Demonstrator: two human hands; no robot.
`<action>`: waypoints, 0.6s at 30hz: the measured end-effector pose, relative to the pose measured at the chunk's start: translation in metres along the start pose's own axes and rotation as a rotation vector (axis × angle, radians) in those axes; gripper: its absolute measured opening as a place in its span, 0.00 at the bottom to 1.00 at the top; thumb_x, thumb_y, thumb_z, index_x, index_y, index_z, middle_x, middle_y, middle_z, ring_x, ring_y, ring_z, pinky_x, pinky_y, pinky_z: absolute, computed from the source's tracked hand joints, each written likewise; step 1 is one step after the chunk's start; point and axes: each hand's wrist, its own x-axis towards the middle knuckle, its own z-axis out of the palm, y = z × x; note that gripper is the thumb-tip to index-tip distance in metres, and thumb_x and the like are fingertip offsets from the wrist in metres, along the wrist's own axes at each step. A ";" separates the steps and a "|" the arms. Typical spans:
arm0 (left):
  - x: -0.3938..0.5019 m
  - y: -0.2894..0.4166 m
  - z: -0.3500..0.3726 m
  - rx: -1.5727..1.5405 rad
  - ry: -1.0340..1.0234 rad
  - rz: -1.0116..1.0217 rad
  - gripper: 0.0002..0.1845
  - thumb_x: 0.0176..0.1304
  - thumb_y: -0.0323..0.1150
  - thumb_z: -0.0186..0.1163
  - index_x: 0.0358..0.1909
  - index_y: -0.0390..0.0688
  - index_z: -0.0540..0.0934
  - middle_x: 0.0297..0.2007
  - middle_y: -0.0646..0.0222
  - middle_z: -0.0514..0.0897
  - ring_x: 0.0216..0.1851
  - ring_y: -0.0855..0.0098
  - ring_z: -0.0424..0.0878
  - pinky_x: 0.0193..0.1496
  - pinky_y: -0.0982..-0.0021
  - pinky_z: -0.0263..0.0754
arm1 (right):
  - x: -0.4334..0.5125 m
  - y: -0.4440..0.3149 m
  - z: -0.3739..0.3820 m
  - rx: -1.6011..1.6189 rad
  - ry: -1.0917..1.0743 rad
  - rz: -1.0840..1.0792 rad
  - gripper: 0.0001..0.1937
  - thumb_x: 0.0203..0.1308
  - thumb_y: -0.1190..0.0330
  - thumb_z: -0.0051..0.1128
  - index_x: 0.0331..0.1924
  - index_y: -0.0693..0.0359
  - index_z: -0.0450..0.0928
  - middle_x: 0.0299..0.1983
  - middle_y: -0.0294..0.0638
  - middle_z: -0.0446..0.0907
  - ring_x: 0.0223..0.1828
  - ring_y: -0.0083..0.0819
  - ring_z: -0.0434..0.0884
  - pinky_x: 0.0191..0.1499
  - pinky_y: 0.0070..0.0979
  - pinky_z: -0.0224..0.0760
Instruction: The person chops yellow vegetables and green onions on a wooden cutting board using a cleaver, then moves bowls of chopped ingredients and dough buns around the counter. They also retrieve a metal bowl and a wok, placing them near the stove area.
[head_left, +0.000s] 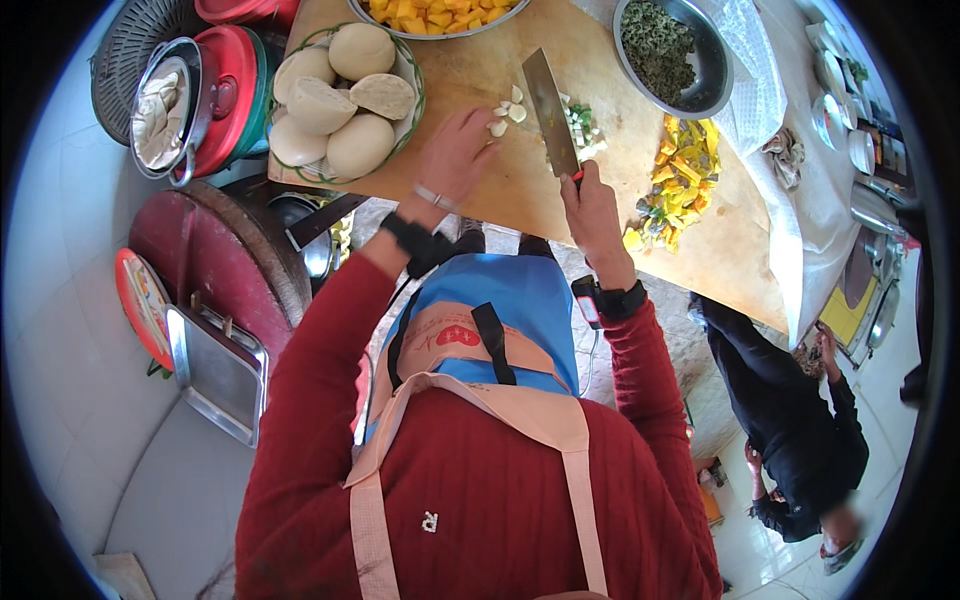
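Note:
My right hand (592, 208) is closed around the handle of a cleaver (553, 112), whose broad blade lies low over the wooden board (510, 165). Beneath and beside the blade is chopped green onion (581, 127). Several peeled garlic cloves (516, 112) lie left of the blade. My left hand (457, 161), slightly blurred, is over the board just left of the garlic, its fingers stretched towards it; no object shows in it. Farther right on the board is a heap of yellow-orange peelings (679, 184).
Steamed buns fill a green-rimmed basket (411, 142) at the left. A bowl of orange cubes (442, 36) stands at the far edge, a metal bowl of dark chopped greens (705, 82) at the right. Plastic sheeting (780, 217) covers the right side. Another person (787, 420) stands at the right.

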 end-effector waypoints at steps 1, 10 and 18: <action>0.017 -0.001 0.010 0.042 -0.018 0.055 0.23 0.53 0.31 0.67 0.52 0.44 0.76 0.48 0.58 0.79 0.50 0.53 0.77 0.50 0.60 0.74 | -0.001 -0.002 0.001 -0.003 0.004 0.000 0.13 0.69 0.64 0.51 0.42 0.66 0.65 0.22 0.61 0.77 0.26 0.62 0.79 0.28 0.51 0.70; 0.058 -0.025 0.047 0.077 -0.196 0.103 0.24 0.46 0.27 0.70 0.48 0.43 0.76 0.49 0.58 0.77 0.51 0.50 0.74 0.55 0.58 0.71 | -0.003 -0.005 0.003 0.018 -0.007 0.023 0.14 0.69 0.62 0.50 0.41 0.67 0.64 0.22 0.61 0.77 0.27 0.62 0.79 0.30 0.52 0.72; 0.050 -0.015 0.051 0.036 -0.039 0.134 0.21 0.48 0.25 0.69 0.47 0.42 0.77 0.45 0.58 0.79 0.49 0.51 0.75 0.54 0.58 0.71 | -0.003 -0.014 -0.005 -0.011 -0.027 0.057 0.15 0.70 0.61 0.49 0.42 0.67 0.65 0.22 0.62 0.78 0.28 0.63 0.80 0.31 0.53 0.73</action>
